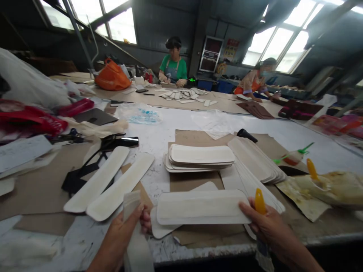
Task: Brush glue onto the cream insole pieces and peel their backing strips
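Observation:
My left hand is closed round a narrow, pale strip that hangs down past the table's front edge. My right hand has a yellow-handled brush in its grip, while its thumb and fingers pinch the right end of a long white panel with rounded corners. Under that panel, another white panel pokes out at the left. Just beyond lies a stack of similar panels. Two more panels lie slanted left of my hands.
Fanned panels lie at right, beside a glue-stained bag with another yellow handle and a small green-tipped bottle. A black strap and scissors are at left. Two people work across the tables.

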`<control>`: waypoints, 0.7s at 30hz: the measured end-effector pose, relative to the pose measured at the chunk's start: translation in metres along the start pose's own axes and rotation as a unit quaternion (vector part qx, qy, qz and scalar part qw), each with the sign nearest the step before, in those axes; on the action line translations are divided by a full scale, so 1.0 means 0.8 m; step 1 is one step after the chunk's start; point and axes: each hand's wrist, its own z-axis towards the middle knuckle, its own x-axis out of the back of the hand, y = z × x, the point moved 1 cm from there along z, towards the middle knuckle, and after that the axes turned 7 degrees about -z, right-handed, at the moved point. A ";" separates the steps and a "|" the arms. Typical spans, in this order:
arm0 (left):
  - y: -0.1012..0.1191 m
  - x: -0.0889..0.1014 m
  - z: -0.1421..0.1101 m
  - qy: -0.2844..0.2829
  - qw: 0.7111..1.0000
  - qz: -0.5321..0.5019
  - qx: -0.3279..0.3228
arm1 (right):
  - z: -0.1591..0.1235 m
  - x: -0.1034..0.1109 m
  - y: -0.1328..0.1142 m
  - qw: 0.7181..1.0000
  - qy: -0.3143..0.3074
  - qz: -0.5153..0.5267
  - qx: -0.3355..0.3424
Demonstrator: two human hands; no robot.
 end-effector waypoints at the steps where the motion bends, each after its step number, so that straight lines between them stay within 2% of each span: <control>1: 0.002 0.000 0.000 0.002 1.000 -0.012 -0.004 | -0.002 0.000 -0.003 1.000 -0.005 0.009 -0.005; 4: 0.005 -0.002 -0.005 -0.020 0.999 -0.033 -0.007 | -0.006 -0.003 -0.009 0.999 -0.015 0.034 0.000; 9: 0.017 -0.011 -0.021 -0.067 0.996 -0.045 0.033 | -0.002 -0.011 -0.001 0.994 -0.057 0.092 -0.001; 11: 0.024 -0.015 -0.027 -0.080 0.990 -0.090 0.076 | 0.003 -0.014 0.006 0.986 -0.092 0.136 -0.005; 14: 0.028 -0.018 -0.030 -0.093 0.966 -0.174 0.170 | 0.009 -0.018 0.015 0.970 -0.146 0.197 -0.006; 16: 0.026 -0.018 -0.029 -0.084 0.959 -0.182 0.198 | 0.012 -0.021 0.017 0.963 -0.161 0.216 -0.006; 21: 0.007 -0.004 -0.006 -0.036 0.986 -0.080 0.140 | 0.016 -0.026 0.012 0.971 -0.147 0.190 0.018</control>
